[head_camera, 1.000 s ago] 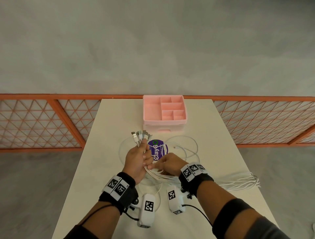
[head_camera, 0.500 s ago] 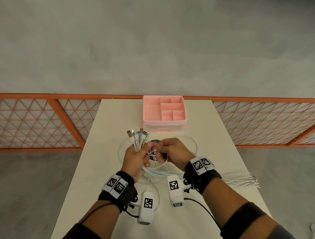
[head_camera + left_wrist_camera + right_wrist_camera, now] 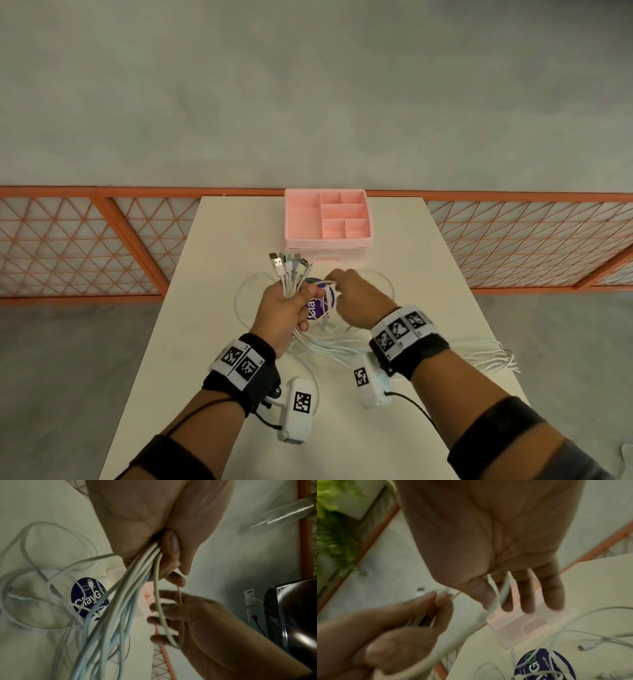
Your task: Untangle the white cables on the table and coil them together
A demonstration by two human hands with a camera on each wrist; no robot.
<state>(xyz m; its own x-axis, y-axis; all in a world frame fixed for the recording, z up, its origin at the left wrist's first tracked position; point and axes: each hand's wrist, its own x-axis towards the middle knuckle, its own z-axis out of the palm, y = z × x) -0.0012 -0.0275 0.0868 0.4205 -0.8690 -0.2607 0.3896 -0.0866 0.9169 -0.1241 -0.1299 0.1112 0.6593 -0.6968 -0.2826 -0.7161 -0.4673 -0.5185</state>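
My left hand (image 3: 286,308) grips a bundle of white cables (image 3: 325,346) in its fist, and their USB plugs (image 3: 289,265) fan out above it. The strands trail from the fist down to the table and off to the right edge (image 3: 493,359). Just right of it, my right hand (image 3: 356,298) holds one strand of cable (image 3: 160,609) looped over its curled fingers (image 3: 154,620). In the right wrist view that strand (image 3: 502,592) passes between the fingers. Loose loops (image 3: 25,555) lie on the table around a round purple sticker (image 3: 320,305).
A pink compartment organiser (image 3: 327,219) stands at the far middle of the white table (image 3: 222,240), just beyond the hands. An orange lattice railing (image 3: 85,240) runs behind the table. The table's side edges lie close on both sides.
My right hand has moved from near my body up and away, carrying a cable loop to beside the left thumb. The left hand has kept its grip and barely shifted.
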